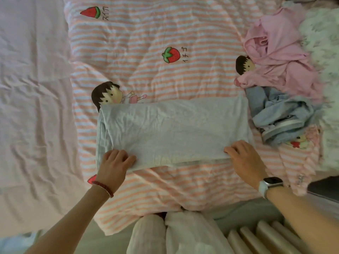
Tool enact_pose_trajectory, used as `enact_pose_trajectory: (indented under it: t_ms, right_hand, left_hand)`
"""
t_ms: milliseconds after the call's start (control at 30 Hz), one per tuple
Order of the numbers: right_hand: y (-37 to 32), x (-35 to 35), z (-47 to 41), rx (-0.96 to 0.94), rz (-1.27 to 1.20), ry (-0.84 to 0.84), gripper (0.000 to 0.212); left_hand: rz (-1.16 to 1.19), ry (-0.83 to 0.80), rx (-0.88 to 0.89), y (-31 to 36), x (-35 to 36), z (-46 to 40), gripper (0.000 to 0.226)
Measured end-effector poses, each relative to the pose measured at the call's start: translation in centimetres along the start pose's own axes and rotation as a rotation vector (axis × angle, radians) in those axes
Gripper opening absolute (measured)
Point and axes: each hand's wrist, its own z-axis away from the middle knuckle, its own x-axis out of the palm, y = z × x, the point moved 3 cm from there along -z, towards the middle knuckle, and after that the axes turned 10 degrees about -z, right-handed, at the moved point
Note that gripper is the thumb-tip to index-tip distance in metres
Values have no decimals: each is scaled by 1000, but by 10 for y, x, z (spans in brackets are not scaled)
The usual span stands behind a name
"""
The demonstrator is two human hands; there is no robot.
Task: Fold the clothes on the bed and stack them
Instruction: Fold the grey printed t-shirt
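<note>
Both hands hold the near edge of the pale blue cloth (172, 129), mid-frame on the striped bed (165, 30): left hand (114, 162) and right hand (244, 158), each grip clamped on it.

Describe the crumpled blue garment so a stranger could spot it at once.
Start at the striped cartoon quilt covering the bed and go to its right edge. Two unfolded clothes lie there; the blue garment is the nearer one, below the pink garment, showing a white-striped band.

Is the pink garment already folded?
No, the pink garment lies crumpled in a heap at the right of the bed, above the equally unfolded blue garment.
</note>
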Motion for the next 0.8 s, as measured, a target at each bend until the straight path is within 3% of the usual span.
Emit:
enact_pose_trajectory:
  t_ms: [100, 167, 333, 500, 633, 800]
  right_hand:
    - [-6, 10, 8, 71, -10, -101, 35]
    - [-10, 10, 8, 134, -8, -97, 23]
    - [-47, 9, -26, 164, -83, 38, 34]
    - [-90, 39, -66, 46, 3, -165, 51]
    - [-58, 53, -83, 14, 111, -258, 54]
    - [1, 56, -83, 236, 189, -286, 57]
  left_hand:
    - [-48, -208, -50, 2, 3, 4, 29]
    - [-23, -286, -83, 6, 2, 5, 31]
    - [104, -134, -231, 36, -9, -18, 42]
    - [32, -126, -172, 74, 4, -49, 56]
    - [-34, -143, -175, 47, 30, -58, 60]
    - [-57, -216, -298, -1, 52, -46, 61]
